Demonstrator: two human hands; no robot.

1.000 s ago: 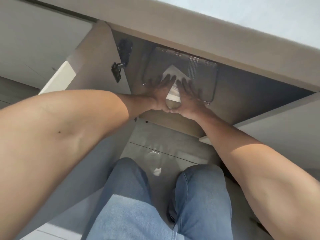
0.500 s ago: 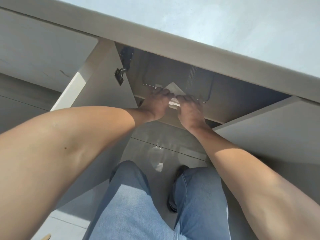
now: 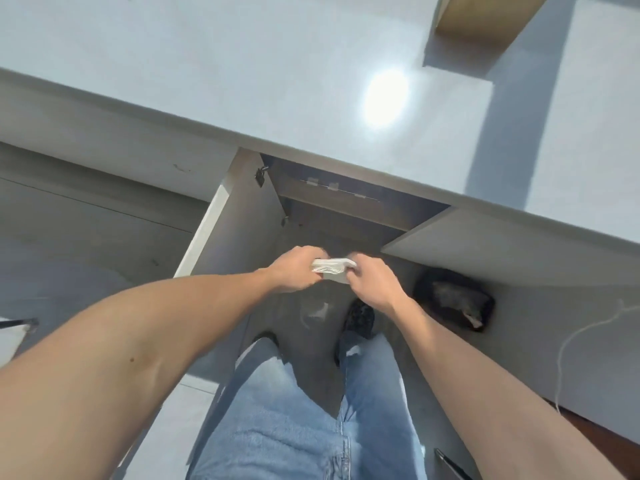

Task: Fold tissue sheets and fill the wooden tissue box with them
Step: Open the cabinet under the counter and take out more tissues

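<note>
A white stack of tissue sheets (image 3: 330, 266) is held between both hands in front of the open cabinet below the counter. My left hand (image 3: 294, 270) grips its left end and my right hand (image 3: 372, 284) grips its right end. The stack hangs in the air above my feet, out of the cabinet. A light wooden box (image 3: 485, 19), probably the tissue box, stands on the white counter at the top right, cut off by the frame edge.
The white counter (image 3: 277, 74) spans the top. Two cabinet doors stand open: the left door (image 3: 239, 216) and the right door (image 3: 502, 244). A dark bin with rubbish (image 3: 453, 303) sits on the floor to the right. A thin white cable (image 3: 581, 341) hangs at the right.
Both hands pulled the tissue stack out of the clear container inside the cabinet and drew it toward me. My head rose, so the counter top now fills the upper view.
</note>
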